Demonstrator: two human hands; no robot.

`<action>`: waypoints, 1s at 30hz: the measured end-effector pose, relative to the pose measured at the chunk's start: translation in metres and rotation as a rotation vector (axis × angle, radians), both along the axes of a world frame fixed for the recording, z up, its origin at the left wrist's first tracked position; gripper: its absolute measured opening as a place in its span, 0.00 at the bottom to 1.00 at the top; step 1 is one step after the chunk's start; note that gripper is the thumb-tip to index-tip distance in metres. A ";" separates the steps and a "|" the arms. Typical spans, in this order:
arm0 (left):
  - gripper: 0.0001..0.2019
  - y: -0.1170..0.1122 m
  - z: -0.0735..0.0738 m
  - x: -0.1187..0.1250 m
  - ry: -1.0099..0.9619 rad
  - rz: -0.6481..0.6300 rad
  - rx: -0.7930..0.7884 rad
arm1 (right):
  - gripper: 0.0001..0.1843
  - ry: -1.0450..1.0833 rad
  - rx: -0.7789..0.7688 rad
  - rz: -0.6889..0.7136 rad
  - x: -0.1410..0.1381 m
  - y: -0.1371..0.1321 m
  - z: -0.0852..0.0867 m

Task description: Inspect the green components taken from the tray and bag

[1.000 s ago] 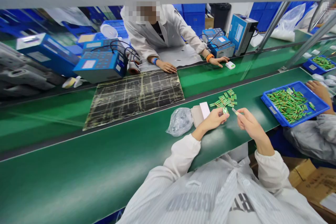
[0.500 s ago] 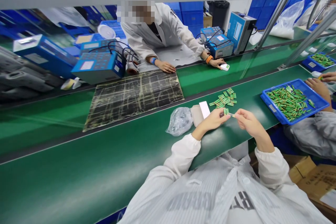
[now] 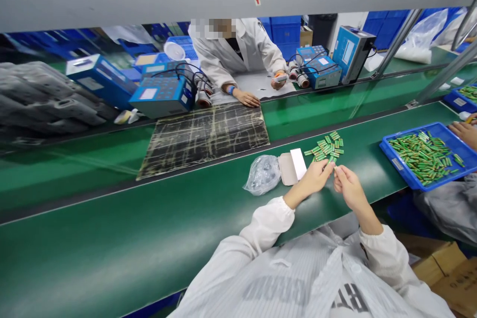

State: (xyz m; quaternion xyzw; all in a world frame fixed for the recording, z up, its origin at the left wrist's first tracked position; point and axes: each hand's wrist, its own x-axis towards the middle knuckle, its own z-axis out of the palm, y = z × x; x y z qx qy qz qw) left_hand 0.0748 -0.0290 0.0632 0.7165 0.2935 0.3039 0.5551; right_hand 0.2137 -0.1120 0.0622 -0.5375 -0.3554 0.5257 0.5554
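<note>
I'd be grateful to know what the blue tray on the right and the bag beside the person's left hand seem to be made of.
The tray looks like moulded plastic, with a smooth, slightly glossy, even blue surface. The bag by the left hand looks like thin, clear plastic film, with shiny crinkled folds and a see-through body.

The left hand (image 3: 312, 180) and right hand (image 3: 348, 188) nearly meet, fingers pinched.

Green conveyor belt (image 3: 93, 198), scuffed black mat (image 3: 203, 141), blue bench meters (image 3: 162, 97), white-coated co-worker (image 3: 223, 54), cardboard boxes (image 3: 443, 268)
</note>
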 end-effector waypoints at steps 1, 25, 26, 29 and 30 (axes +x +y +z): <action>0.24 0.001 0.000 0.000 0.024 -0.013 0.031 | 0.28 -0.017 -0.011 0.007 0.001 -0.001 -0.003; 0.22 0.011 0.020 -0.010 0.155 -0.677 0.199 | 0.25 0.036 0.349 -0.737 0.087 0.006 0.032; 0.22 0.008 0.019 -0.008 0.168 -0.689 0.172 | 0.23 -0.019 0.386 -0.750 0.095 0.005 0.033; 0.23 0.005 0.013 0.000 0.190 -0.674 0.119 | 0.22 -0.138 0.238 -0.480 0.079 -0.005 0.022; 0.22 0.005 0.011 0.004 0.191 -0.665 0.113 | 0.23 -0.164 0.144 -0.367 0.065 -0.010 0.015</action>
